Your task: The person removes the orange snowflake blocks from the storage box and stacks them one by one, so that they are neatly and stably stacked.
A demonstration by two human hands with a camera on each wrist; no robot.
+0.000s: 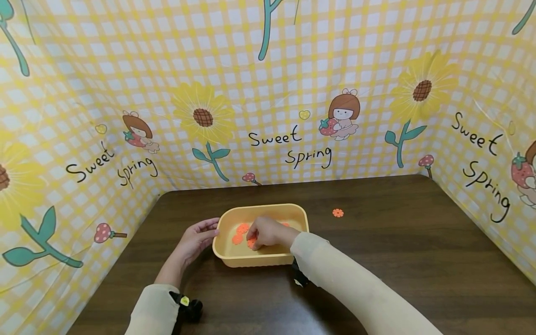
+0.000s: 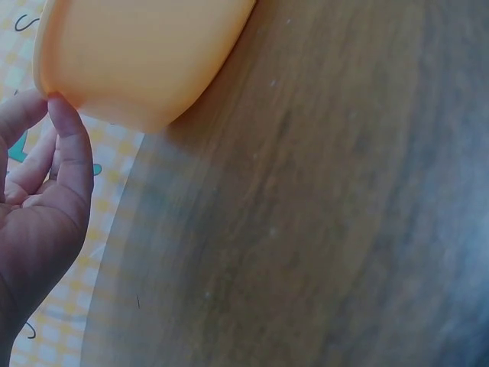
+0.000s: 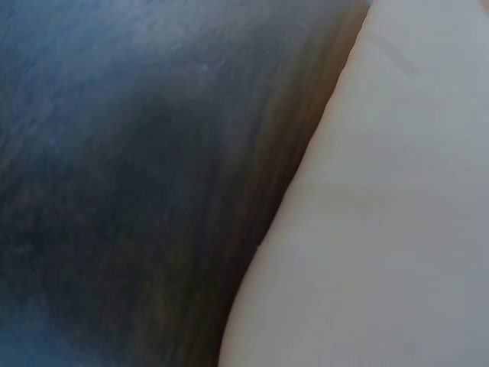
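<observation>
Under right grip [image 1: 268, 232]: orange discs [image 1: 242, 229]

A sunflower-print backdrop [image 1: 268, 93] surrounds the dark wooden table [image 1: 398, 251].

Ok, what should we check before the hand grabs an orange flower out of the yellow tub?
1. Left hand steadies the yellow tub: ok, fingers touch its left wall.
2. Right hand is inside the tub: ok.
3. Right hand has a flower pinched: cannot tell, its fingers hide it.
4. Orange flowers are within reach in the tub: ok.
5. Tub sits flat on the table: ok.
6. All flowers are in the tub: not ok, a stray flower lies on the table.
</observation>
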